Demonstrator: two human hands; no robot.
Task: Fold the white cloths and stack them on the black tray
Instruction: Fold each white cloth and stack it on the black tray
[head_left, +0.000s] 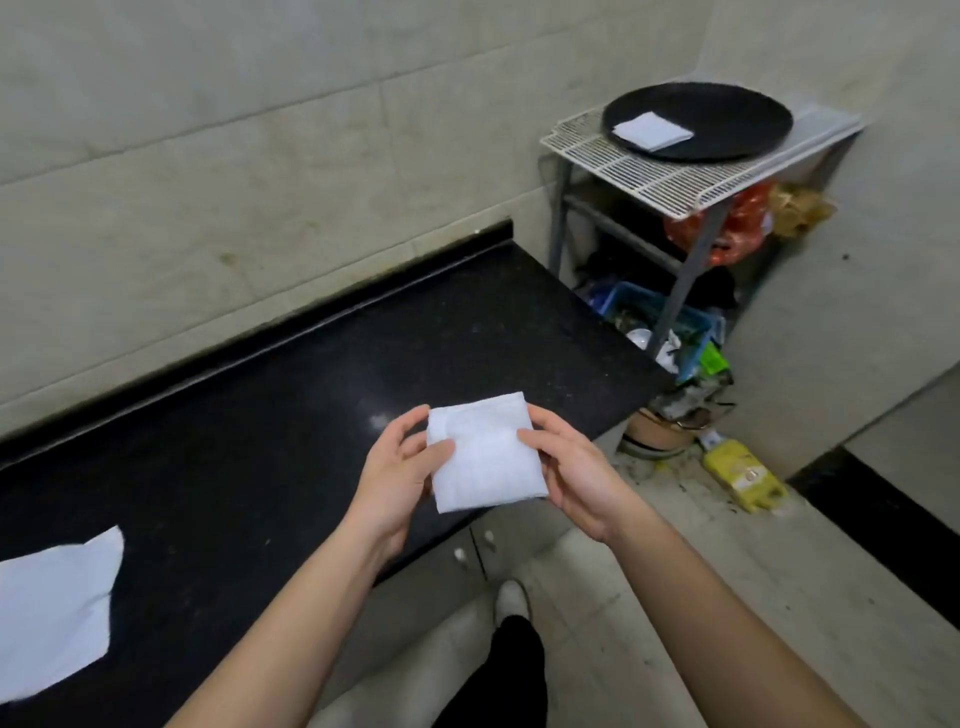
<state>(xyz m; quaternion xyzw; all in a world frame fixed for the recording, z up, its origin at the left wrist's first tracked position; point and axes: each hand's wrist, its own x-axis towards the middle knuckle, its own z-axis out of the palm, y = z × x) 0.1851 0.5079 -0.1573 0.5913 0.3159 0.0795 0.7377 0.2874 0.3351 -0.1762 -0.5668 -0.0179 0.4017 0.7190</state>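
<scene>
A folded cloth (485, 457) is held between both hands, in the air over the near edge of the black table (260, 415). The left hand (400, 467) pinches its left edge, thumb lying on top and fingers curled behind. The right hand (571, 467) pinches the right edge the same way, thumb on the upper face and fingers curled beneath. The cloth is a rough square, its top edge rising past the fingertips and its lower edge hanging between the two palms.

Well to the left of the left hand and nearer the person, a flat cloth (52, 608) lies open on the table, partly cut off by the picture's edge. Below the hands, a light shoe (511, 603) stands on the floor.

To the right of the right hand, a yellow bottle (743, 480) lies on the floor. Beyond it, a blue basket (654, 317) of clutter sits under a wire rack (675, 182).

Far ahead of the right hand, on top of the rack, sits the round black tray (727, 98). A stacked cloth (652, 130), folded square, lies in its near left part, well apart from the cloth in the hands.
</scene>
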